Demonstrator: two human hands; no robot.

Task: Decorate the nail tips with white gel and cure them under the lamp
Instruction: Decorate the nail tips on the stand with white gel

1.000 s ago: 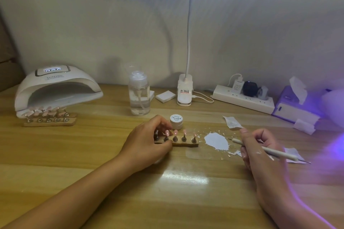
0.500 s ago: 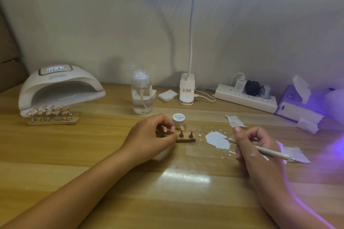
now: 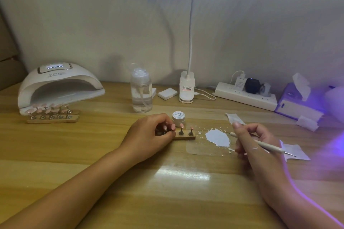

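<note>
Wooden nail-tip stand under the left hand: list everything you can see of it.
The wooden stand is a short, flat, light-brown strip lying on the table just in front of the white gel jar. Its exposed right end carries two dark cone-shaped posts, upright, each topped with a pink nail tip. The left hand covers its left part, fingers curled around posts there, so the full post count is hidden.

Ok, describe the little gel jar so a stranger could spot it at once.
Find the clear pump bottle at the middle of the wooden table. Just in front of it, right behind the nail-tip stand that the left hand grips, stands the gel jar. It is the only small round white pot, with Painted in script on its lid.
</note>
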